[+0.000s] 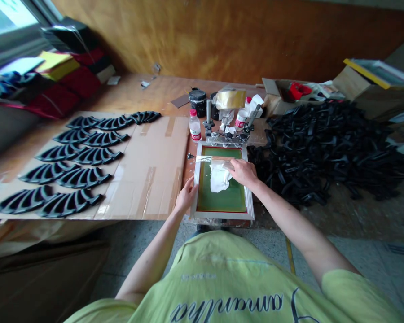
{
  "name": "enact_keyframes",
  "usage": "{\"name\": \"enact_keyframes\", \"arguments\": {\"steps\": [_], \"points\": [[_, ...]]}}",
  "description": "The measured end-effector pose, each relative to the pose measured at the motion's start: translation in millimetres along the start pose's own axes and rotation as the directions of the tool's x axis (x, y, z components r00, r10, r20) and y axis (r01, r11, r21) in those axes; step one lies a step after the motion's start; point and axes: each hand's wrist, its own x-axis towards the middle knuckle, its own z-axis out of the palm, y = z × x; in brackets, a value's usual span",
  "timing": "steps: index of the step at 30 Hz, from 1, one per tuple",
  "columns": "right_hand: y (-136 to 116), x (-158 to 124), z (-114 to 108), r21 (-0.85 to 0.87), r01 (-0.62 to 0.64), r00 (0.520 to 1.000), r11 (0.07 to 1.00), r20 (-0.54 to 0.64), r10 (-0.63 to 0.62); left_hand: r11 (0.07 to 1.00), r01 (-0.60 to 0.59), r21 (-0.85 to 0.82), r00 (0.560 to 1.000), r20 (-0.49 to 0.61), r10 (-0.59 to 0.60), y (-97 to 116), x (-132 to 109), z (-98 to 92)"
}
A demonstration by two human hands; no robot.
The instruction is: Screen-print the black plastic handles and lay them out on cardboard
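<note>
A screen printing frame (251, 197) with a light metal border and green mesh lies flat in front of me. My left hand (186, 194) grips its left edge. Over the upper part of the mesh, my right hand (243, 172) is closed on a squeegee (218, 159), a flat strip lying crosswise. Just below that strip is a white patch (220, 178) on the mesh; whether it is ink or crumpled paper I cannot tell. The far side of the frame meets a metal hinge clamp (226, 141) with two upright posts.
Curved black ribbed parts (84, 177) lie in rows on a cardboard sheet (148, 179) at left. To the right is a large heap of black parts (323, 152). Behind the clamp stand a red-capped bottle (195, 126), a black tub (197, 102) and an open carton (276, 101).
</note>
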Motion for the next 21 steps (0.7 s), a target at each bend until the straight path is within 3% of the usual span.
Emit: {"name": "enact_keyframes", "arguments": {"steps": [5,9,13,17,21], "points": [[-16,-12,15,-0.088,-0.057,0.997,0.994,0.039,0.061,1.0,0.021,-0.017,1.0,0.014,-0.021,2,-1,-0.5],[-36,-13,10,-0.069,-0.102,0.992,0.992,0.072,0.107,1.0,0.016,-0.018,0.999,0.031,-0.015,7,-4,-1.5],[-38,1,3,-0.013,-0.133,0.985,0.991,0.113,0.134,1.0,0.005,-0.01,0.999,0.033,-0.005,12,-5,-2.7],[-32,11,11,0.001,-0.019,0.998,1.0,0.055,0.018,0.999,0.015,-0.031,0.999,0.037,-0.013,14,-6,-3.0],[-30,-1,23,-0.011,0.091,0.993,0.996,0.072,-0.09,1.0,0.008,-0.022,0.999,0.033,-0.008,12,-6,-3.0]]}}
